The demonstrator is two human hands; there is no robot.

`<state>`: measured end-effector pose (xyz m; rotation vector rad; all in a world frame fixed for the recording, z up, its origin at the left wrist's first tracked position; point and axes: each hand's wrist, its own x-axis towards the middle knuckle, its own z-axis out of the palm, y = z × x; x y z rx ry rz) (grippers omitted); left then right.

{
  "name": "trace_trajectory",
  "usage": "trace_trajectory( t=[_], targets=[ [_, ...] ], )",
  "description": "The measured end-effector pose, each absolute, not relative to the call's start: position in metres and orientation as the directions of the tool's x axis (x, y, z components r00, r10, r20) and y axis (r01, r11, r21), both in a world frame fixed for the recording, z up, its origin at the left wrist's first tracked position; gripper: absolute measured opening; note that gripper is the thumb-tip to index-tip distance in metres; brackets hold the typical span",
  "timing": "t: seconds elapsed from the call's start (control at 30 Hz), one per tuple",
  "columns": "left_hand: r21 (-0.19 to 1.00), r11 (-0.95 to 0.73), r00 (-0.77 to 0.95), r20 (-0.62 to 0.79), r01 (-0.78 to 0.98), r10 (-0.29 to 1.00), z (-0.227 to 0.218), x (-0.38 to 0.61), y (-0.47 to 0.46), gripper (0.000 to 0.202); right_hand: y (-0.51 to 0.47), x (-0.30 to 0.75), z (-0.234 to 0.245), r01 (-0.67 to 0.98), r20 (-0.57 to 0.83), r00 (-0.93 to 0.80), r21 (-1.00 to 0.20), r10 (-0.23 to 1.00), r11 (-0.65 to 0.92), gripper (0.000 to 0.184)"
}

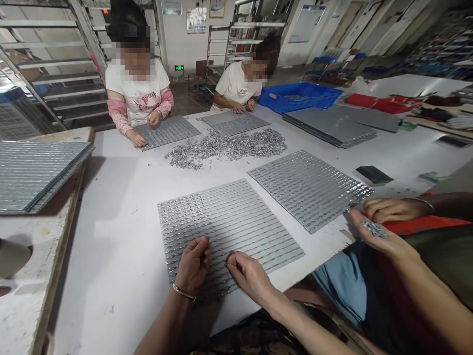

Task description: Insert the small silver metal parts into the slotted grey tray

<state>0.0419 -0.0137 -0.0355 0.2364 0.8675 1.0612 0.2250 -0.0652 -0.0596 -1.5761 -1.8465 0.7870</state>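
Note:
A ribbed metal tray point(229, 222) lies on the white table point(118, 236) right in front of me. My left hand point(194, 266), with a bracelet at the wrist, rests on the tray's near edge with its fingers curled in. My right hand point(247, 273) sits beside it on the same edge, fingers pinched together. What either hand holds is too small to make out. A heap of small metal parts point(229, 145) lies past the tray, toward the table's middle.
A person at my right holds small parts in a cupped hand point(373, 229) beside a second tray point(306, 187). Two people across the table work on trays point(166, 132) point(234, 123). Stacked trays point(33, 172) lie at left, grey sheets point(332, 125) and a blue bin point(299, 96) far right.

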Motion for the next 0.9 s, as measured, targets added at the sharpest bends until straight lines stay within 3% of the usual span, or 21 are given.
trace_trajectory(
  t=[0.27, 0.53, 0.9],
  targets=[
    [0.500, 0.511, 0.224, -0.525, -0.699, 0.821, -0.035, 0.041, -0.014, 0.037, -0.058, 0.233, -0.044, 0.591, -0.160, -0.191, -0.806, 0.968, -0.017, 0.019],
    [0.515, 0.522, 0.239, -0.518, -0.680, 0.821, -0.034, 0.043, -0.014, 0.045, -0.054, 0.229, -0.045, 0.563, -0.198, -0.152, -0.822, 0.968, -0.080, 0.003],
    [0.523, 0.528, 0.246, -0.515, -0.669, 0.821, -0.038, 0.043, -0.015, 0.044, -0.049, 0.230, -0.044, 0.651, -0.221, -0.123, -0.754, 0.968, -0.089, 0.003]
  ],
)
